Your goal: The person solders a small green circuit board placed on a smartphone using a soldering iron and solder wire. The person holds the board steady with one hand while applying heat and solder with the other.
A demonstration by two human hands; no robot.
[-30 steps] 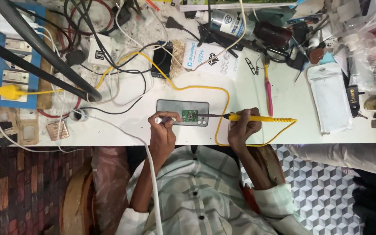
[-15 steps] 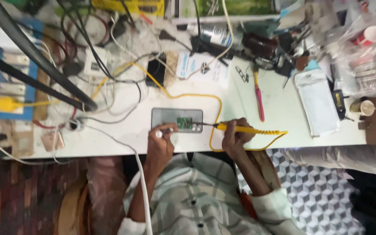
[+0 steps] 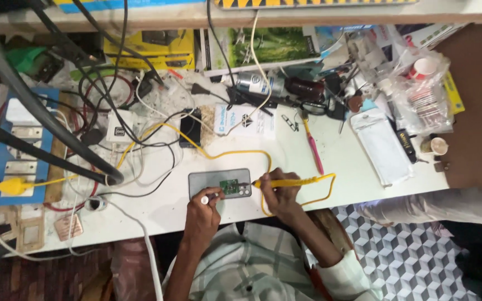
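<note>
While my right hand (image 3: 279, 192) grips the yellow soldering iron (image 3: 292, 181) at the small green board (image 3: 230, 187) on the grey mat (image 3: 205, 181), mid-frame on the desk (image 3: 341, 161), my left hand (image 3: 203, 214) pinches solder wire (image 3: 204, 199). I judge soldering underway; steadiness matters next.

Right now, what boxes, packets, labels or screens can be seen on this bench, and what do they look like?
Yellow box: back left, flat, yellow and black.
Green picture box: back middle, flat, green and white.
White card: middle, rectangular, blue and black marks.
Dark phone: beside the card, screen black.
Clear packet: right side, long, whitish.
</note>
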